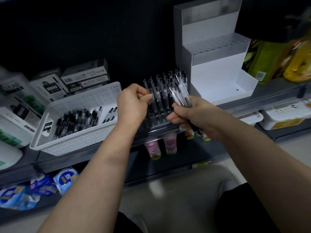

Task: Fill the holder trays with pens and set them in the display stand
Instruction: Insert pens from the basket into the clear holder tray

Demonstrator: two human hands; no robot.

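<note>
Holder tray [155, 122] partly full; left hand [133, 103] pinches one pen [154, 101], right hand [190, 113] grips a pen bundle [179, 94]. Best keep it upright and seat it squarely in an empty front hole.

White perforated basket [87, 98], clear black-tipped pens [161, 91], white stand [217, 71].

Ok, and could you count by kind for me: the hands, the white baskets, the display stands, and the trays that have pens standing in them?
Hands: 2, the left hand pinching one pen, the right hand gripping a bunch of pens
White basket: 1
Display stand: 1
Tray with standing pens: 1
Total: 5
</note>
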